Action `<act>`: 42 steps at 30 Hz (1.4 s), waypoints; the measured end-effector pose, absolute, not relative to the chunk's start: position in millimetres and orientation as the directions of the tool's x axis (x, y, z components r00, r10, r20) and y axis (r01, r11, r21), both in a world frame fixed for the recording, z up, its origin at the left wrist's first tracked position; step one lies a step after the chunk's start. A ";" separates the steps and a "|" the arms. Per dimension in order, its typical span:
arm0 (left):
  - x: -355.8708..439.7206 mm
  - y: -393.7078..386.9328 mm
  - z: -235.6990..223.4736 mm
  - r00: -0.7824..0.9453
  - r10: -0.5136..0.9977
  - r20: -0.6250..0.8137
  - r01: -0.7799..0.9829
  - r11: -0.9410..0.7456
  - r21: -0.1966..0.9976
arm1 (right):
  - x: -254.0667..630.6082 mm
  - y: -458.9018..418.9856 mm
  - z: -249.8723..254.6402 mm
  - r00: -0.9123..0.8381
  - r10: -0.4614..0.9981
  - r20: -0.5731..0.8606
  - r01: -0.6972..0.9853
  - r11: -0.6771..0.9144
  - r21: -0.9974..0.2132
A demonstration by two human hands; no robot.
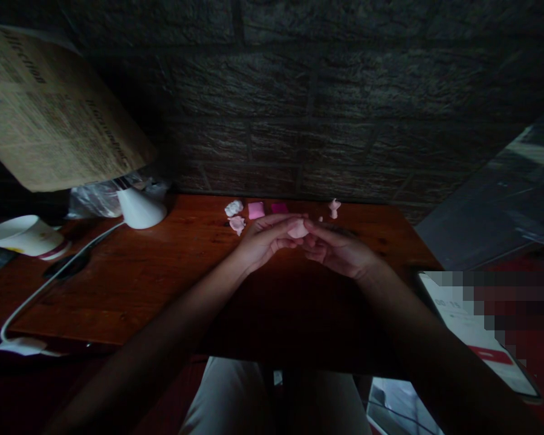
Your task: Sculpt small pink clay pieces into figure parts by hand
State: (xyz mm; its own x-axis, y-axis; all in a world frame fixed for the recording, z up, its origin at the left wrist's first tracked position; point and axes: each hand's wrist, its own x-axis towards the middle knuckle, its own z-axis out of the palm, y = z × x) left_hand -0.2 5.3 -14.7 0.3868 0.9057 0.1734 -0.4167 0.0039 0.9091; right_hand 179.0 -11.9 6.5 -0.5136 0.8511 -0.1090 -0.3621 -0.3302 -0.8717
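Observation:
A pale pink lump of modelling clay (298,228) is held between both hands above the wooden table. My left hand (267,241) is closed on its left side, the thumb lying along it. The fingers of my right hand (338,248) pinch its right edge. Behind the hands lie a white crumpled lump (234,208), a thin pale pink piece (237,225), a pink square (255,210) and a darker magenta piece (280,208), partly covered by my left hand. A small pale pink shaped piece (334,208) stands to the right.
The wooden table (163,290) meets a dark brick-patterned wall (272,109). At the left are a lamp with a newsprint shade (68,115), its white base (141,209), a cord (58,269) and a paper cup (25,235). A lit tablet-like screen (471,326) is at the right.

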 end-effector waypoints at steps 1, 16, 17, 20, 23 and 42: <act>-0.3 5.6 -15.2 0.393 0.904 0.166 -0.415 0.013 0.910 | 179.0 -11.9 6.4 -0.513 0.852 -0.106 -0.362 -0.327 -0.873; -4.5 3.2 -6.2 0.237 0.863 0.446 -0.162 -0.418 0.894 | 179.8 -9.7 8.6 -0.422 0.901 -0.097 -0.401 -0.282 -0.872; -4.7 3.4 -6.1 0.247 0.856 0.454 -0.156 -0.427 0.891 | 179.6 -10.0 9.1 -0.426 0.900 -0.089 -0.398 -0.275 -0.875; -5.1 4.5 -7.1 0.265 0.850 0.456 -0.146 -0.432 0.890 | 178.7 -10.6 10.1 -0.427 0.902 -0.064 -0.399 -0.252 -0.882; -5.2 5.4 -8.4 0.273 0.849 0.452 -0.137 -0.430 0.892 | 177.9 -11.0 10.3 -0.437 0.898 -0.047 -0.381 -0.232 -0.895; -5.0 4.9 -11.2 0.224 0.835 0.503 -0.050 -0.505 0.862 | 183.2 -9.9 9.5 -0.326 0.945 0.011 -0.268 -0.082 -0.960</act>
